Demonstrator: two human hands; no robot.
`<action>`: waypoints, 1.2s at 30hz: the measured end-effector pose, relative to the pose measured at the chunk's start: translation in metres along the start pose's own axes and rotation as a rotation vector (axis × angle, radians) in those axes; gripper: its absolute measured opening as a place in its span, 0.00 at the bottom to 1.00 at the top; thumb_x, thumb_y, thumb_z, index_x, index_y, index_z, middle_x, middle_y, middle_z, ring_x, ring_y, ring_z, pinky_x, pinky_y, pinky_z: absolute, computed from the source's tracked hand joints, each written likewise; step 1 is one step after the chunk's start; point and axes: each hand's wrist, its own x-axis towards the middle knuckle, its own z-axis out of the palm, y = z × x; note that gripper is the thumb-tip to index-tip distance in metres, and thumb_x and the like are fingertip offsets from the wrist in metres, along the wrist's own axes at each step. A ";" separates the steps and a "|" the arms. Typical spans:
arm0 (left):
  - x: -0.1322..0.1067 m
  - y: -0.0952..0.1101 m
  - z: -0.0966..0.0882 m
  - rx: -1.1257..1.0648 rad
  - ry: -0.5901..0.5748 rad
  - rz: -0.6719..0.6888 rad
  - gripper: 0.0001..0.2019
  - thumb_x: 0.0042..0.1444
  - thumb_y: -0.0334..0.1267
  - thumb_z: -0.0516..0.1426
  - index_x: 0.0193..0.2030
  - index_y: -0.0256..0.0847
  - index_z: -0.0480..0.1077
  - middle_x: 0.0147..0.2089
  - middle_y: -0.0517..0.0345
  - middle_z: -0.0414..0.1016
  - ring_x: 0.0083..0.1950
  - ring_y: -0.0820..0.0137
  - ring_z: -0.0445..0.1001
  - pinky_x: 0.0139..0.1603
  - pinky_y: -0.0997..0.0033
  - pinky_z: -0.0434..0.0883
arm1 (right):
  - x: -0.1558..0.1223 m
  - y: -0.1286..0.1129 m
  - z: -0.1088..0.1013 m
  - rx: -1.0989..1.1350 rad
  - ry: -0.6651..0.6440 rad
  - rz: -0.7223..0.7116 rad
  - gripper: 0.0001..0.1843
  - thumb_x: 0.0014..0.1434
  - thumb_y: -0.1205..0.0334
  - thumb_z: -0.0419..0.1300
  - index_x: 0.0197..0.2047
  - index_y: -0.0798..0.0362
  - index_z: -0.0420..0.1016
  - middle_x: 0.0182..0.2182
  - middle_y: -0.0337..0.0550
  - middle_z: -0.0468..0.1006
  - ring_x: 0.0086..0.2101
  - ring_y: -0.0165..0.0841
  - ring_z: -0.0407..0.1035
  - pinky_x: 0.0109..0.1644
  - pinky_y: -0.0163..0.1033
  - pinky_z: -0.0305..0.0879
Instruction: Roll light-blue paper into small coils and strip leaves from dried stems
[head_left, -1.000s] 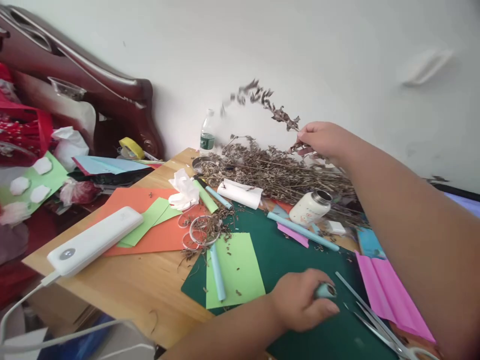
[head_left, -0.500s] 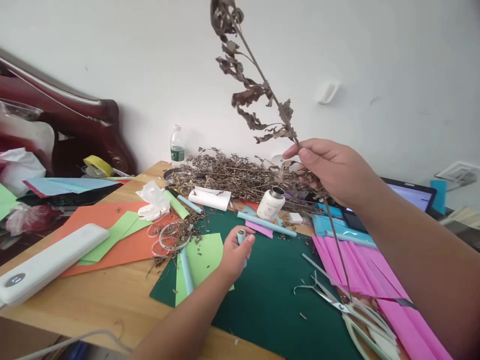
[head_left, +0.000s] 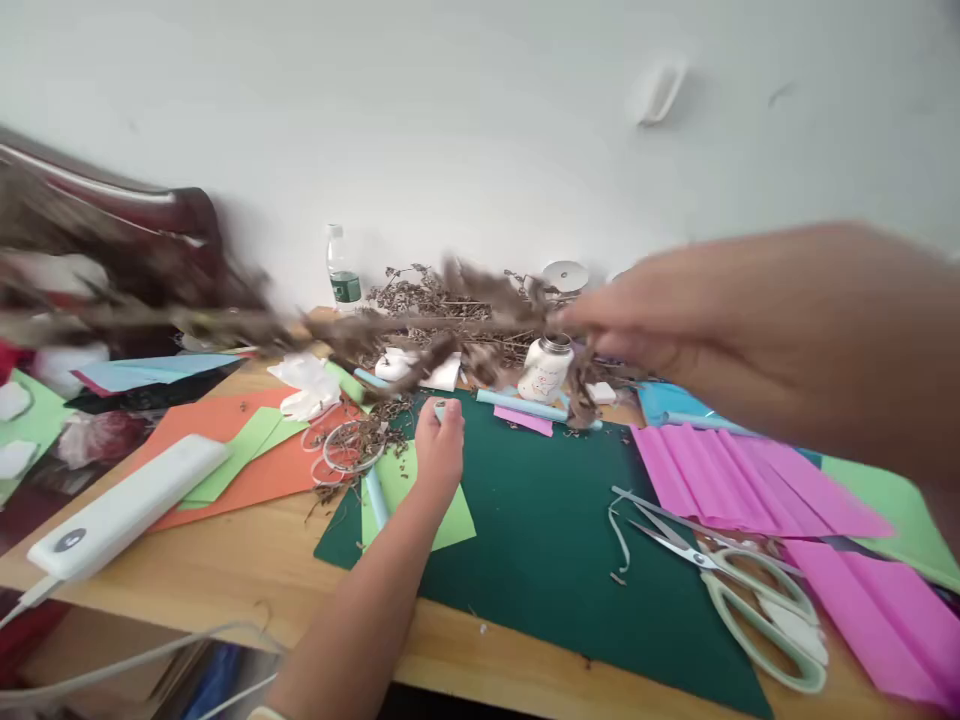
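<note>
My right hand [head_left: 660, 310], smeared by motion, grips a dried plant stem [head_left: 420, 322] with curled brown leaves. The stem lies nearly level and stretches left across the view, its far end badly blurred. Wrapped round a light blue paper tube, my left hand [head_left: 441, 450] is closed above the green cutting mat [head_left: 540, 540]; only the tube's top [head_left: 441, 410] shows. Behind the mat stands an open white bottle [head_left: 546, 370], with another light blue paper tube [head_left: 510, 402] lying before it. Scissors [head_left: 720, 565] with pale green handles rest at the mat's right side.
A heap of dried plants [head_left: 420, 290] lies against the wall beside a plastic water bottle [head_left: 343, 270]. Orange paper [head_left: 270, 480] and a long white device [head_left: 127, 505] with a cable are on the left. Pink crepe paper [head_left: 720, 480] lies on the right.
The dried stem has swung from upright and slanting to nearly level, pointing left. My right hand has turned and come closer. My left hand still holds the tube, and the view has shifted slightly.
</note>
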 end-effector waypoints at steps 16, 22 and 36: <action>-0.012 -0.004 0.008 1.104 -0.468 0.190 0.21 0.44 0.51 0.53 0.41 0.39 0.65 0.44 0.43 0.65 0.50 0.51 0.57 0.49 0.42 0.43 | -0.066 -0.023 0.141 0.257 -0.273 0.513 0.15 0.56 0.59 0.44 0.42 0.46 0.67 0.37 0.38 0.75 0.32 0.34 0.69 0.26 0.34 0.57; -0.028 0.003 0.019 0.002 -0.748 0.059 0.24 0.50 0.52 0.46 0.50 0.39 0.56 0.47 0.47 0.63 0.45 0.64 0.63 0.44 0.62 0.62 | -0.068 -0.029 0.144 0.482 -0.277 0.568 0.10 0.55 0.61 0.45 0.33 0.51 0.67 0.27 0.39 0.74 0.25 0.30 0.66 0.25 0.32 0.55; -0.031 0.002 0.028 -0.006 -0.617 -0.213 0.06 0.50 0.38 0.47 0.28 0.39 0.62 0.24 0.61 0.66 0.29 0.73 0.66 0.31 0.75 0.63 | -0.115 -0.049 0.165 0.554 -0.351 0.598 0.11 0.56 0.59 0.45 0.36 0.49 0.66 0.32 0.39 0.74 0.31 0.31 0.68 0.29 0.34 0.61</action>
